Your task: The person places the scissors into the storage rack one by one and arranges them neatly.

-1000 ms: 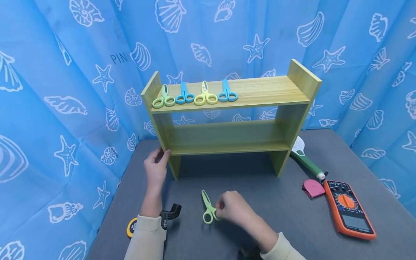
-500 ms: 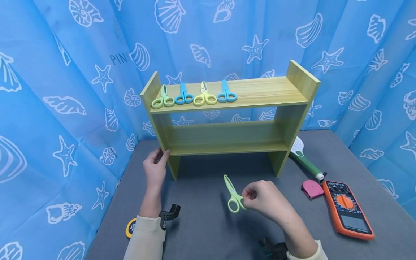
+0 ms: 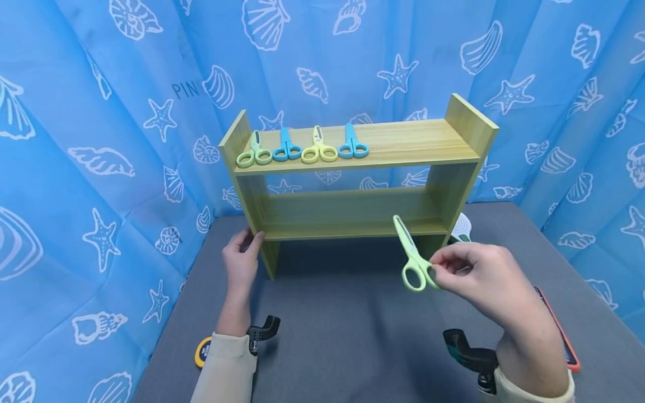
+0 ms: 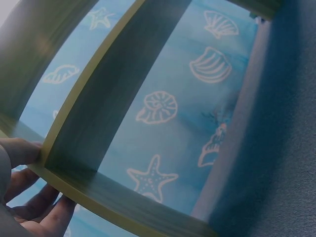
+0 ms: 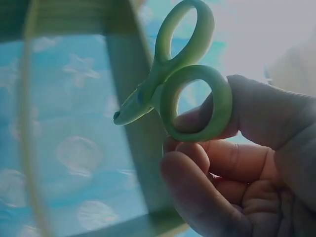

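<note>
My right hand (image 3: 484, 280) pinches one handle loop of light green scissors (image 3: 413, 257), blades pointing up and to the left, held in front of the shelf's lower right part. In the right wrist view, thumb and fingers grip one loop of the scissors (image 5: 197, 103). At the left, my left hand (image 3: 243, 252) grips the side panel of the wooden shelf (image 3: 353, 230), thumb at the front edge by the lower board. On the top board lie green scissors (image 3: 254, 151), blue scissors (image 3: 286, 146), yellow scissors (image 3: 318, 148) and a second blue pair (image 3: 353, 144), side by side.
Right of the scissors the top board (image 3: 423, 140) is bare. A white and green brush-like tool (image 3: 462, 226) and an orange multimeter (image 3: 571, 358) are mostly behind my right arm. A yellow tape measure (image 3: 202, 351) lies beside my left sleeve. A blue curtain (image 3: 126, 168) hangs behind.
My right hand has lifted the green scissors off the table and carried them up and to the right toward the shelf. The left hand stays on the side panel.
</note>
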Motion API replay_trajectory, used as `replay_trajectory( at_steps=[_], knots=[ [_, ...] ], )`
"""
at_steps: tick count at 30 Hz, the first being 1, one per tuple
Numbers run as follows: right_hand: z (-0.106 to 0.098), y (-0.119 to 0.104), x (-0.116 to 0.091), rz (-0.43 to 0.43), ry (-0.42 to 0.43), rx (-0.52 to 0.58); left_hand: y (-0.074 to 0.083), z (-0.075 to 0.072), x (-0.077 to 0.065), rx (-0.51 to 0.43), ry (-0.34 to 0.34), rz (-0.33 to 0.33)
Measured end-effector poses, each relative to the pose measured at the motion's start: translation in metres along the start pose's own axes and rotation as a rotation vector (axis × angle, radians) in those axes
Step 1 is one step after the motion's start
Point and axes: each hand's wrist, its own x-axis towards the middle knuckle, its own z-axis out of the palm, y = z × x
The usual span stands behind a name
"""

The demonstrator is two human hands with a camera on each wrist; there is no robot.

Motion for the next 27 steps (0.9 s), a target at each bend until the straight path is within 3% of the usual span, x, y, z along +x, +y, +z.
replay_trajectory(
  at_steps=[6,11,19,27],
  knots=[
    [-0.039,-0.01,0.017,-0.04,0.139,-0.027,-0.002,0.0,0.0,0.005,-0.001,0.028],
    [-0.064,-0.028,0.047,-0.001,0.173,-0.075,-0.002,-0.001,0.0,0.009,0.002,0.035],
    [-0.079,-0.048,0.122,0.09,0.089,-0.128,-0.001,-0.002,0.001,0.013,0.002,0.035],
    [-0.067,-0.049,0.188,0.128,-0.037,-0.18,-0.001,-0.001,-0.001,-0.013,-0.008,0.034]
  ],
)
